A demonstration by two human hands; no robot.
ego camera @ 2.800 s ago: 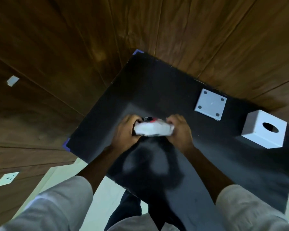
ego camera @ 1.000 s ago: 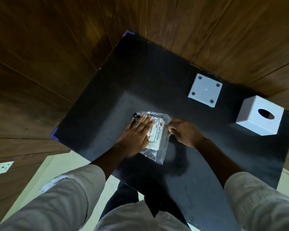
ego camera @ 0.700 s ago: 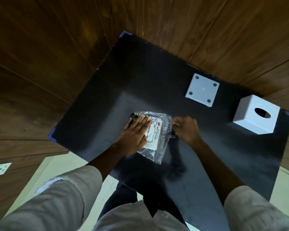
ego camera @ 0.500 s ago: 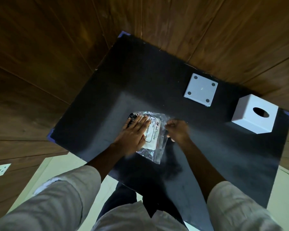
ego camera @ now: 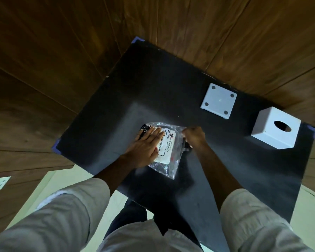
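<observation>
The left hand (ego camera: pixel 145 144) lies flat, fingers straight, pressing on the tissue pack (ego camera: pixel 168 148). The right hand (ego camera: pixel 194 138), fingers curled, pinches the pack's clear wrapper at its far right corner. The pack lies flat about mid-table (ego camera: pixel 153 88), nearer the front edge. A white square plate (ego camera: pixel 219 100) sits by the far edge, and a white box (ego camera: pixel 275 130) with a hole is near the far right corner.

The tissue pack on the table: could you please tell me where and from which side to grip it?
Probably by the loose wrapper at the right edge of the tissue pack, from the right: it lies flat on the table, the left hand covers its left half, and the right hand pinches there.
</observation>
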